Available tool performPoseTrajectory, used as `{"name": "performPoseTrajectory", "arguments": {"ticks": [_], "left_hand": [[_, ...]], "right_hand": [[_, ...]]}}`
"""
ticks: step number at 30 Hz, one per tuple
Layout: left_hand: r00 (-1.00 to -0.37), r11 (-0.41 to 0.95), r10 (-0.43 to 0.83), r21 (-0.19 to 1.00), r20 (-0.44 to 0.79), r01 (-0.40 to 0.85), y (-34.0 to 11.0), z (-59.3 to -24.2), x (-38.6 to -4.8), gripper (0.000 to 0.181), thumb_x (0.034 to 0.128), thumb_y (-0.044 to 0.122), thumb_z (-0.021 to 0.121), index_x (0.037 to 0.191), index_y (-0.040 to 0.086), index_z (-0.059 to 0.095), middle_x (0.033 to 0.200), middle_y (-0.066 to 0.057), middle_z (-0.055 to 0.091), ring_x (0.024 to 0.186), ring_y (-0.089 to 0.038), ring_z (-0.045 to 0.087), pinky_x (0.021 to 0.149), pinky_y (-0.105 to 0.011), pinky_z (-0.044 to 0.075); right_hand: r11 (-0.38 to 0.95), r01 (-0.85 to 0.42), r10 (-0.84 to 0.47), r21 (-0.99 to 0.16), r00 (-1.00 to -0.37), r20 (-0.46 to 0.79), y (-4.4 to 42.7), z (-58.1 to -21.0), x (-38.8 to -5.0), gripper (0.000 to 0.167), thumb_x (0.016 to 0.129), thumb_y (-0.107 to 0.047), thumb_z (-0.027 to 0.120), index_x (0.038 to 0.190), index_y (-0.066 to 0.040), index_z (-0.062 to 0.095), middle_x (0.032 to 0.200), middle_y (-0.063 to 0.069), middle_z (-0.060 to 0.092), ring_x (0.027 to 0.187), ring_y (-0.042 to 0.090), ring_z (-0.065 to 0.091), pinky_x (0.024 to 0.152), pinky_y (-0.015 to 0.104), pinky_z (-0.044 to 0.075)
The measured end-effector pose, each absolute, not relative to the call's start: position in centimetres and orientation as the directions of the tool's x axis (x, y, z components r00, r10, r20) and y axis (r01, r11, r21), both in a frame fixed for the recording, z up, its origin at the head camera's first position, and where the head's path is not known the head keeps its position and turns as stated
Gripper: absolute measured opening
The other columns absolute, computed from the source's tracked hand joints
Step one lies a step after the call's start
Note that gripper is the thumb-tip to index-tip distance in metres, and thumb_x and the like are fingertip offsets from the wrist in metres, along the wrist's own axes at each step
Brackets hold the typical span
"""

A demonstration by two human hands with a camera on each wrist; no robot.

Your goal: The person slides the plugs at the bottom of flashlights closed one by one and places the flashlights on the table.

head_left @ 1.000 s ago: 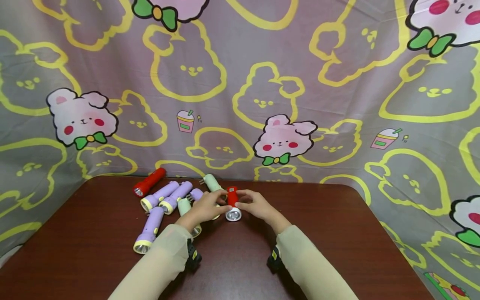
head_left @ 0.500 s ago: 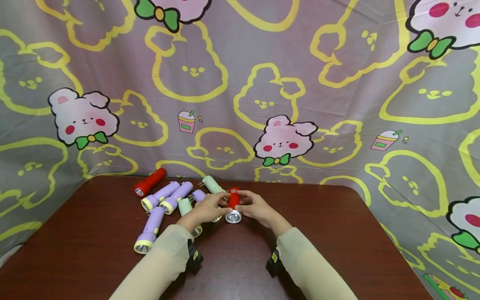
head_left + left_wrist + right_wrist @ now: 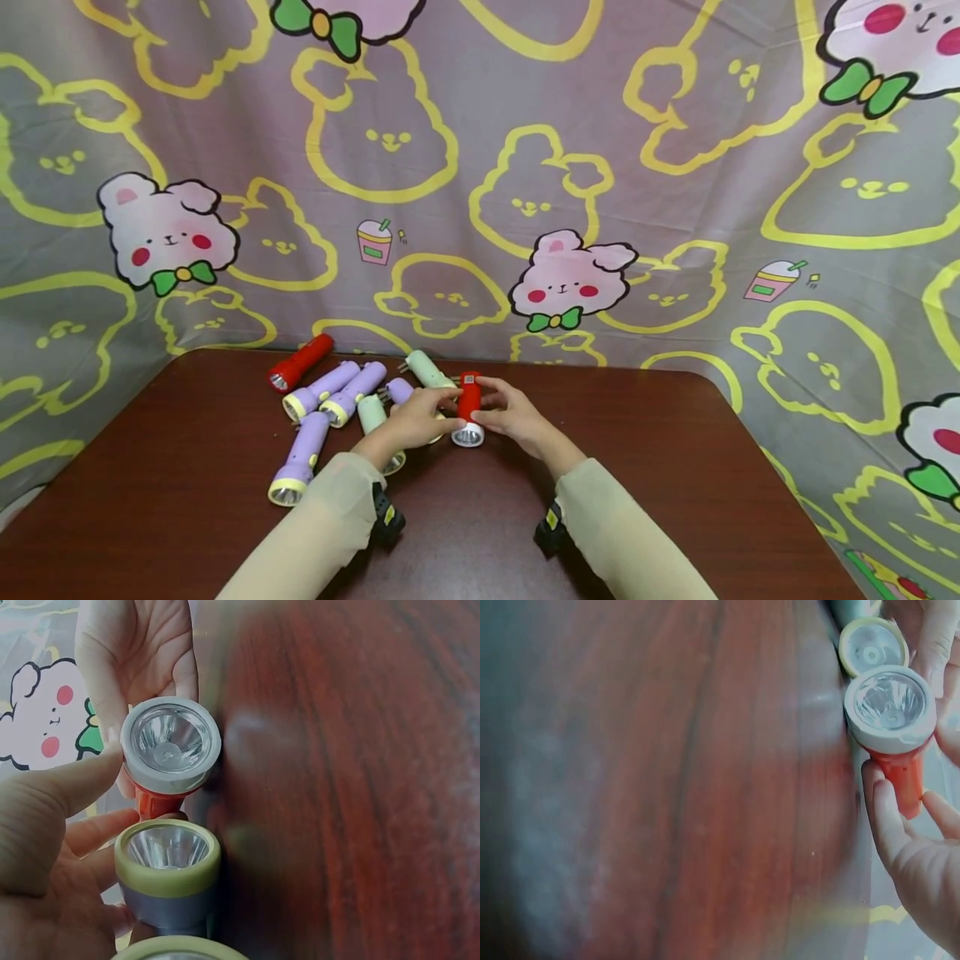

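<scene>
A red flashlight with a white head lies on the table with its lens toward me. My left hand holds it from the left, thumb near the white head. From the right, my right hand grips the red body between thumb and fingers. The left wrist view shows the white-rimmed lens close up, with a purple flashlight with a yellow rim just beside my left fingers. Under and behind the left hand, a purple flashlight and a green flashlight are partly hidden.
Left of my hands lie several more flashlights: a red one, purple ones including a nearer one, and a green one partly behind my left wrist. A patterned cloth hangs behind the brown table.
Very little differs. Both hands keep hold of the red flashlight, which has shifted very slightly to the right in the head view. The other flashlights lie as before.
</scene>
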State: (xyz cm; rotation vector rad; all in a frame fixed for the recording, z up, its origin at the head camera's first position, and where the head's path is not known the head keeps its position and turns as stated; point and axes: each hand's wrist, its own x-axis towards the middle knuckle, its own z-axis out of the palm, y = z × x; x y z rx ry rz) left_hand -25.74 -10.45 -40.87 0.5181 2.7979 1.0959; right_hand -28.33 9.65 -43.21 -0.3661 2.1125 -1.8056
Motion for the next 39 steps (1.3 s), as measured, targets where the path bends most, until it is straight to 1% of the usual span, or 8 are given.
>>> {"name": "performPoseTrajectory", "arguments": {"ticks": [4, 11, 17, 24, 30, 33, 36, 39], "left_hand": [[-0.939, 0.688, 0.342, 0.67, 0.041, 0.279, -10.3, -41.0, -25.7, 0.052, 0.089, 0.029, 0.074, 0.136, 0.011, 0.061, 0.115, -0.003, 0.074, 0.1, -0.02, 0.068, 0.078, -0.049, 0.037], [-0.94, 0.673, 0.342, 0.694, 0.015, 0.256, -9.9, -40.8, -25.4, 0.052, 0.0886, 0.031, 0.074, 0.135, 0.013, 0.062, 0.116, -0.001, 0.074, 0.103, -0.019, 0.067, 0.084, -0.058, 0.033], [-0.94, 0.668, 0.341, 0.699, 0.02, 0.257, -9.7, -40.6, -25.2, 0.053, 0.0873, 0.03, 0.076, 0.135, 0.012, 0.062, 0.116, -0.002, 0.074, 0.104, -0.02, 0.067, 0.084, -0.059, 0.03], [-0.941, 0.66, 0.337, 0.704, 0.036, 0.263, -9.5, -40.4, -25.1, 0.053, 0.0858, 0.03, 0.077, 0.134, 0.013, 0.063, 0.118, -0.002, 0.073, 0.107, -0.021, 0.066, 0.083, -0.058, 0.03], [-0.94, 0.639, 0.333, 0.715, 0.073, 0.282, -9.4, -40.1, -24.8, 0.05, 0.0877, 0.028, 0.075, 0.134, 0.014, 0.063, 0.116, -0.002, 0.073, 0.09, -0.017, 0.069, 0.083, -0.057, 0.032], [-0.935, 0.603, 0.338, 0.737, 0.11, 0.304, -9.3, -40.0, -24.6, 0.047, 0.0895, 0.023, 0.074, 0.134, 0.01, 0.063, 0.118, -0.008, 0.072, 0.1, -0.024, 0.069, 0.091, -0.059, 0.041], [-0.93, 0.554, 0.334, 0.767, 0.153, 0.325, -9.1, -40.0, -24.5, 0.045, 0.0905, 0.017, 0.072, 0.133, 0.005, 0.062, 0.118, -0.013, 0.071, 0.113, -0.031, 0.065, 0.097, -0.054, 0.049], [-0.928, 0.527, 0.313, 0.776, 0.202, 0.347, -8.8, -39.9, -24.4, 0.043, 0.0903, 0.014, 0.072, 0.131, 0.002, 0.062, 0.115, -0.015, 0.072, 0.115, -0.033, 0.064, 0.098, -0.053, 0.049]], "right_hand": [[0.2, -0.025, -0.338, -0.979, -0.94, -0.045, 9.5, -43.2, -28.1, 0.054, 0.09, -0.001, 0.067, 0.142, -0.003, 0.048, 0.107, 0.021, 0.061, 0.087, 0.016, 0.06, 0.076, 0.024, 0.054], [0.23, 0.01, -0.222, -0.973, -0.973, -0.063, 9.1, -43.0, -27.7, 0.046, 0.089, -0.003, 0.07, 0.132, -0.005, 0.055, 0.094, 0.013, 0.062, 0.077, 0.014, 0.059, 0.07, 0.025, 0.053], [0.227, 0.011, -0.187, -0.974, -0.981, -0.055, 9.0, -42.9, -27.4, 0.044, 0.088, -0.001, 0.07, 0.13, -0.005, 0.056, 0.09, 0.012, 0.062, 0.075, 0.015, 0.058, 0.066, 0.024, 0.052], [0.226, 0.0, -0.162, -0.974, -0.986, -0.038, 9.3, -42.6, -27.1, 0.045, 0.088, -0.001, 0.071, 0.13, -0.007, 0.056, 0.094, 0.015, 0.062, 0.074, 0.016, 0.056, 0.064, 0.024, 0.05], [0.192, -0.026, -0.18, -0.981, -0.984, -0.009, 9.6, -42.3, -27.0, 0.046, 0.088, -0.001, 0.07, 0.13, -0.007, 0.055, 0.097, 0.016, 0.062, 0.08, 0.017, 0.057, 0.068, 0.024, 0.051], [0.163, -0.046, -0.192, -0.986, -0.981, 0.015, 9.8, -42.0, -27.0, 0.046, 0.087, 0.0, 0.07, 0.131, -0.006, 0.055, 0.099, 0.018, 0.062, 0.084, 0.018, 0.058, 0.071, 0.027, 0.052], [0.151, -0.084, -0.202, -0.985, -0.978, 0.053, 10.1, -41.8, -27.0, 0.047, 0.087, -0.001, 0.07, 0.131, -0.006, 0.055, 0.1, 0.019, 0.063, 0.087, 0.019, 0.059, 0.072, 0.027, 0.052], [0.144, -0.116, -0.213, -0.983, -0.973, 0.083, 10.3, -41.6, -27.1, 0.048, 0.086, -0.001, 0.071, 0.131, -0.005, 0.054, 0.1, 0.02, 0.063, 0.09, 0.018, 0.059, 0.073, 0.026, 0.051]]}}
